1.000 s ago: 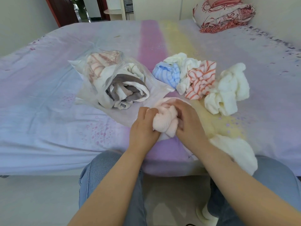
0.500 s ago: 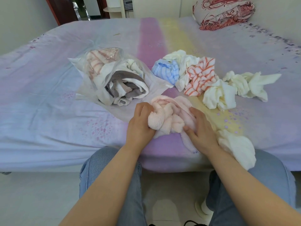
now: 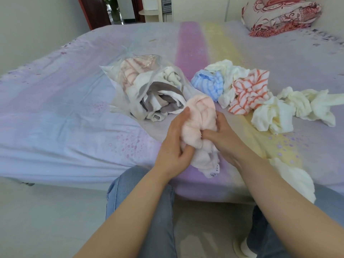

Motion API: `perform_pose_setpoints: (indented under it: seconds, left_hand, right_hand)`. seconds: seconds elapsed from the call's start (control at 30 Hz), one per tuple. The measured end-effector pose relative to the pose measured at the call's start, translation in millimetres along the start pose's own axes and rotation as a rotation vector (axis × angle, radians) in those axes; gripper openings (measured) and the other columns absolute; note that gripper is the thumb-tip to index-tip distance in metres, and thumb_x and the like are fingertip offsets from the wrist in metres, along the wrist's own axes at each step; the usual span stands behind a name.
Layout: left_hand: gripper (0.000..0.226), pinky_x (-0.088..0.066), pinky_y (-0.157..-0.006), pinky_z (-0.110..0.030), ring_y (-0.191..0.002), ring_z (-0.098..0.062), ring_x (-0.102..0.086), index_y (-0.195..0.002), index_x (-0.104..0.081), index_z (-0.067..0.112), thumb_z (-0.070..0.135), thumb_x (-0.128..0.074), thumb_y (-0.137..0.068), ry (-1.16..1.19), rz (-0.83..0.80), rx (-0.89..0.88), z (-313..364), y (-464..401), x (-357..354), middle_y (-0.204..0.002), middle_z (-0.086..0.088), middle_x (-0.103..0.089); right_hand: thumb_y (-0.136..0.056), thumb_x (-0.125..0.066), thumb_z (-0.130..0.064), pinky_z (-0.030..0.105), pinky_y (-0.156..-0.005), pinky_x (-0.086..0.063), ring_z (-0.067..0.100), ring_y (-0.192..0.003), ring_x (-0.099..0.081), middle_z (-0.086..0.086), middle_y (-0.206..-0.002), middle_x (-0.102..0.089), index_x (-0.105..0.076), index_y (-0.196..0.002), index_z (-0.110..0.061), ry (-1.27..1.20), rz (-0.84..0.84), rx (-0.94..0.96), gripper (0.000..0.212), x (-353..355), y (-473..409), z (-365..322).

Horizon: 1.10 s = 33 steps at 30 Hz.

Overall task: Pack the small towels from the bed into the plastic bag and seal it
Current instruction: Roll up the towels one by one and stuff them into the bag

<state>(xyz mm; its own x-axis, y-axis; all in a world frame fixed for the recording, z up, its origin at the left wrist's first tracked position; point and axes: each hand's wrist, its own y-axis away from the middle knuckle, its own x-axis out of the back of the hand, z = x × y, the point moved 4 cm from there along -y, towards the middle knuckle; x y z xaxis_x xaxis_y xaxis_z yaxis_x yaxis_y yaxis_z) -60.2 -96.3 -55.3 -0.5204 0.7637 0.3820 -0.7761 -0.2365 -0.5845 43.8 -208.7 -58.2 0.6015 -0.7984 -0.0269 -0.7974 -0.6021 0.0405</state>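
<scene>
Head view: pink towel [image 3: 200, 116], label [image 3: 216, 169] unreadable.

1. Pink towel [image 3: 199, 125]: a small white tag [image 3: 216, 169] hangs at its lower edge. The tag carries a short line of dark characters and a small mark beneath. The print is too small and blurred to read.
2. No other text, brand, number or sign is legible on anything in view.
</scene>
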Motion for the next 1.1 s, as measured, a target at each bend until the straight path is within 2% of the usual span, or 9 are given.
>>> perform_pose_setpoints:
  seconds: [0.07, 0.17, 0.27, 0.43, 0.57, 0.67, 0.8, 0.93, 1.1]
  left_hand:
    - [0.061, -0.040, -0.108, -0.037, -0.138, -0.027, -0.040, -0.146, -0.031, 0.004, 0.004, -0.054, -0.089, 0.042, 0.113, -0.029, -3, 4, 17, -0.153, -0.005, -0.035]
    - [0.035, -0.051, -0.079, -0.034, -0.109, -0.029, -0.057, -0.128, -0.043, 0.013, 0.022, -0.047, -0.094, -0.051, 0.553, -0.066, -5, 11, 49, -0.133, 0.004, -0.044]
    - [0.024, -0.043, -0.071, -0.033, -0.084, -0.023, -0.046, -0.100, -0.039, 0.017, 0.021, -0.060, -0.088, -0.162, 0.927, 0.268, -22, 22, 76, -0.102, 0.014, -0.037]
    - [0.039, -0.034, -0.065, -0.032, -0.067, -0.019, -0.043, -0.064, -0.039, 0.023, 0.046, -0.046, -0.095, -0.228, 0.267, 0.918, -78, 15, 64, -0.063, 0.008, -0.043]
    - [0.043, -0.043, -0.077, -0.036, -0.083, -0.028, -0.054, -0.077, -0.063, 0.012, 0.034, -0.032, -0.098, -0.297, 0.237, 0.935, -77, 10, 66, -0.084, -0.004, -0.062]
    - [0.042, -0.041, -0.071, -0.036, -0.082, -0.032, -0.055, -0.066, -0.050, 0.014, 0.030, -0.032, -0.100, -0.389, 0.247, 0.840, -64, 9, 62, -0.079, -0.007, -0.059]
    - [0.045, -0.040, -0.066, -0.034, -0.078, -0.025, -0.057, -0.076, -0.062, 0.012, 0.034, -0.031, -0.100, -0.333, 0.243, 0.800, -60, 9, 54, -0.080, 0.001, -0.065]
    - [0.052, -0.040, -0.067, -0.035, -0.079, -0.030, -0.057, -0.073, -0.058, 0.003, 0.037, -0.030, -0.101, -0.273, 0.254, 0.799, -66, 9, 52, -0.076, -0.009, -0.063]
    - [0.060, -0.044, -0.083, -0.039, -0.092, -0.031, -0.060, -0.102, -0.066, 0.000, 0.039, -0.020, -0.105, -0.151, 0.334, 0.777, -57, 7, 57, -0.094, -0.015, -0.068]
  right_hand:
    - [-0.077, -0.065, -0.004, 0.035, -0.082, -0.057, 0.013, -0.105, -0.066, -0.001, -0.118, -0.065, -0.048, -0.125, -0.027, 0.000, -0.063, 0.001, 0.055, -7, -3, -7]
    - [-0.074, -0.068, -0.009, 0.042, -0.088, -0.056, 0.016, -0.105, -0.067, -0.003, -0.116, -0.068, -0.052, -0.125, -0.028, 0.007, -0.124, -0.012, 0.057, -21, -14, -17]
    - [-0.077, -0.068, -0.010, 0.044, -0.093, -0.055, 0.014, -0.106, -0.067, -0.005, -0.117, -0.068, -0.053, -0.126, -0.030, 0.009, -0.135, -0.001, 0.055, -33, -27, -31]
    - [-0.076, -0.073, -0.023, 0.036, -0.097, -0.051, 0.006, -0.115, -0.059, -0.013, -0.128, -0.059, -0.043, -0.135, -0.036, 0.094, -0.065, 0.105, 0.067, -61, -38, -50]
    - [-0.075, -0.073, -0.017, 0.036, -0.092, -0.054, 0.015, -0.112, -0.062, -0.003, -0.127, -0.060, -0.042, -0.133, -0.028, -0.102, 0.038, 0.090, 0.068, -69, -46, -56]
    - [-0.073, -0.073, -0.011, 0.041, -0.090, -0.056, 0.021, -0.111, -0.064, 0.005, -0.128, -0.059, -0.040, -0.134, -0.023, -0.392, 0.118, 0.119, 0.070, -69, -57, -60]
    - [-0.081, -0.069, -0.014, 0.003, -0.093, -0.034, 0.012, -0.120, -0.045, -0.001, -0.133, -0.043, -0.036, -0.138, -0.016, 0.155, 0.284, 0.390, 0.066, -81, -63, -46]
    - [-0.089, -0.060, -0.023, 0.021, -0.084, -0.035, 0.026, -0.120, -0.049, 0.012, -0.149, -0.022, -0.029, -0.145, -0.026, 0.783, 0.162, 0.338, 0.064, -83, -66, -2]
    - [-0.090, -0.058, -0.022, 0.028, -0.077, -0.042, 0.028, -0.117, -0.051, 0.011, -0.150, -0.020, -0.026, -0.146, -0.033, 0.913, 0.214, 0.411, 0.065, -70, -48, -1]
